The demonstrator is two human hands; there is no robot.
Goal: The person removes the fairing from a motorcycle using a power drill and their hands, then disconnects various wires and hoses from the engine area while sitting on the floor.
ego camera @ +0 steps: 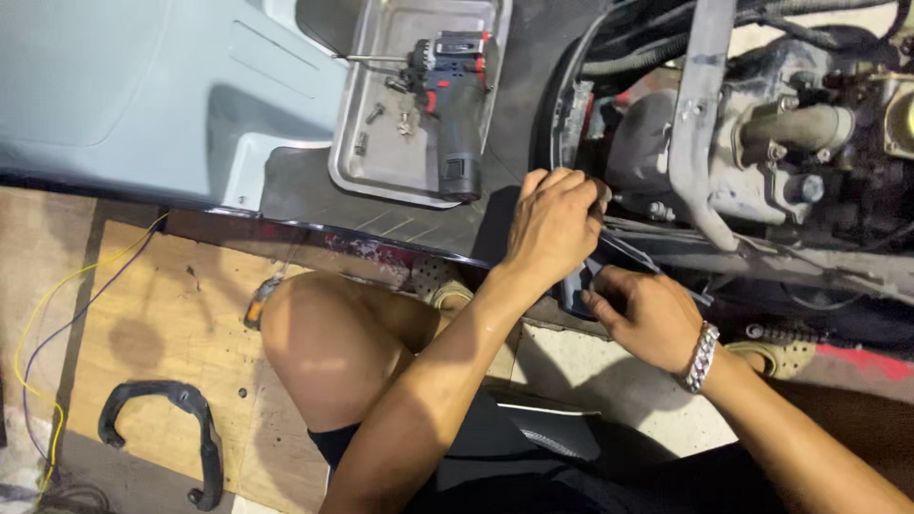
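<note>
Two hands gripped a dark plastic panel [583,286] beside the engine [762,143]: left hand [555,224] clenched on top, right hand [647,319] pinching its lower edge; it looked light, stiff, somewhat brittle.

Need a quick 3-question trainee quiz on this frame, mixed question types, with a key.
1. True or false: the cordless drill lies in the metal tray together with loose screws.
2. Which hand wears the metal bracelet? A) left hand B) right hand C) neither
3. Fill in: the curved black part lies on the ____ board beside the yellow wire.

Key: 1 true. 2 B. 3 wooden.
</note>
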